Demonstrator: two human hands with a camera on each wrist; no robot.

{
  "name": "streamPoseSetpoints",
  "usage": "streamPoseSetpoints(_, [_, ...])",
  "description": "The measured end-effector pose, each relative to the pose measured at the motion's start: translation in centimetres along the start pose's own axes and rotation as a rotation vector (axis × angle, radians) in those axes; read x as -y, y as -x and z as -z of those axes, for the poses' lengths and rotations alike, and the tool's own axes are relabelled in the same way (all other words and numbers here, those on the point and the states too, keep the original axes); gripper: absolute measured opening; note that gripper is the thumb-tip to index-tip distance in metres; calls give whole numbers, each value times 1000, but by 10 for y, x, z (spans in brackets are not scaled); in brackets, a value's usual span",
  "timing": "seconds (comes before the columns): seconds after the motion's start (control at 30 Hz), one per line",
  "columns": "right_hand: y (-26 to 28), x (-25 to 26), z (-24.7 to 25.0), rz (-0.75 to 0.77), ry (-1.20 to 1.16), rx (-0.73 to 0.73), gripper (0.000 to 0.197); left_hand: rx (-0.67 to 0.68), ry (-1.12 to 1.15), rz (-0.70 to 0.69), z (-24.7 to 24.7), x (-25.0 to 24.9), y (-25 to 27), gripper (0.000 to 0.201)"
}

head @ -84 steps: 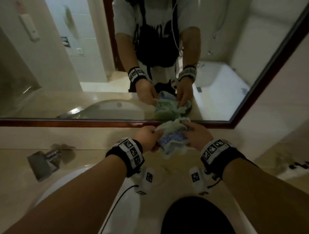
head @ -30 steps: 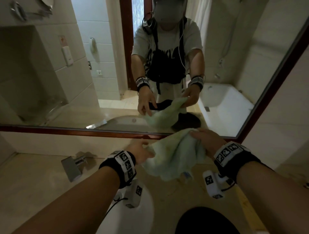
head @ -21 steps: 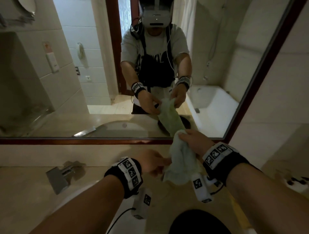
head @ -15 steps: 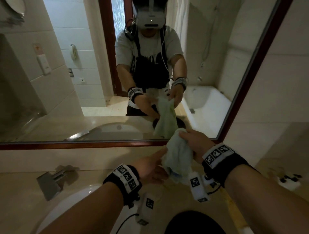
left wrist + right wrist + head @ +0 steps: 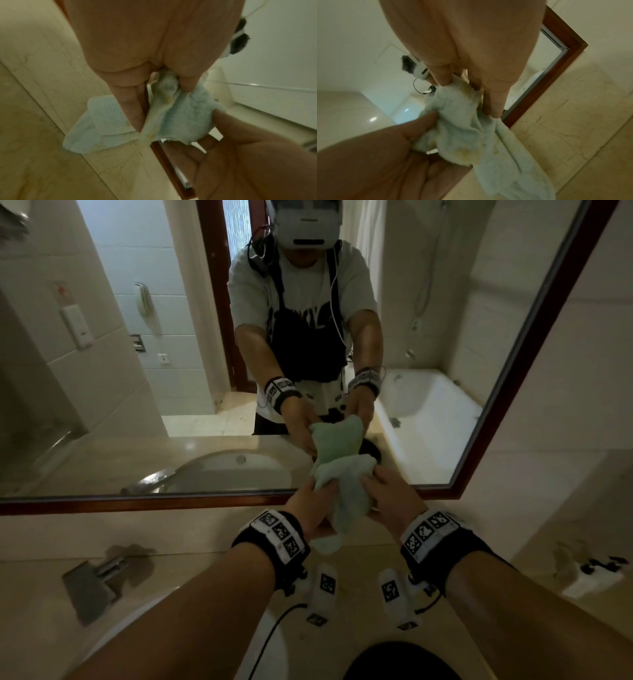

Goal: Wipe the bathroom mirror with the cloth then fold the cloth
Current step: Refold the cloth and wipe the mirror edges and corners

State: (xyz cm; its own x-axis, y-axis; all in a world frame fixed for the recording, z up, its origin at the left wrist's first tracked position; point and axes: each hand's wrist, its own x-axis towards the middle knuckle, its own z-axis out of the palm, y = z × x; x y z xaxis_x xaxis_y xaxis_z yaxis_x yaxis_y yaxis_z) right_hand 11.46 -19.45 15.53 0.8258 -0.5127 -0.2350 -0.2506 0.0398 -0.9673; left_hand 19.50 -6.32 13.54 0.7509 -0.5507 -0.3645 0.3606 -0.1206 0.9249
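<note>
The pale green cloth is held bunched just in front of the mirror's lower frame edge, between both hands. The left hand pinches its left side and the right hand pinches its right side near the top. The remaining fabric hangs below the two grips.

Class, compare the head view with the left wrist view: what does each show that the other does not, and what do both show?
Only the head view shows the faucet, the sink, the wrist bands, and the mirror's reflection of the person and the bathtub.

Only the left wrist view shows, close up, the yellowish stains along the cloth's hem and the thumb pinching it.

Both show the pale green cloth held between the left hand and right hand, beside the mirror's red-brown frame.
</note>
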Motion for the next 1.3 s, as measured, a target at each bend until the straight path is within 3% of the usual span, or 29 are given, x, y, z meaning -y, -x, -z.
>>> streamPoseSetpoints(0.13, [-19, -19, -6, 83, 146, 2, 17, -24, 206, 178, -1, 1, -24, 38])
streamPoseSetpoints(0.23, [-39, -32, -8, 94, 195, -10, 10, -44, 326, 210, 4, 7, -43, 45])
streamPoseSetpoints(0.33, [-62, -44, -11, 109, 222, 8, 36, -44, 337, 163, 17, 14, -55, 38])
streamPoseSetpoints(0.43, [-68, -38, -33, 47, 103, 32, 22, -65, 296, 60, 39, 21, -62, 8])
streamPoseSetpoints(0.5, [-74, -40, -50, 42, 87, 80, 21, -83, 285, 5, 61, 23, -60, 6])
streamPoseSetpoints(0.6, [-77, -38, -91, 83, 179, 132, 16, -142, 334, -28, 103, 27, -55, 14])
streamPoseSetpoints(0.7, [-80, -36, -141, 151, 254, 193, 29, -228, 354, -62, 156, 28, -47, 24])
streamPoseSetpoints(0.9, [-83, -23, -280, 362, 546, 356, 32, -546, 409, -91, 284, 28, -24, 49])
streamPoseSetpoints(0.97, [-81, -21, -334, 392, 543, 424, 33, -627, 445, -73, 329, 24, -12, 53])
streamPoseSetpoints(1.1, [-73, -18, -391, 367, 441, 454, 32, -552, 457, -61, 374, 14, 9, 39])
streamPoseSetpoints(1.3, [-75, -17, -355, 248, 391, 467, 41, -431, 222, -121, 333, 12, 4, 35])
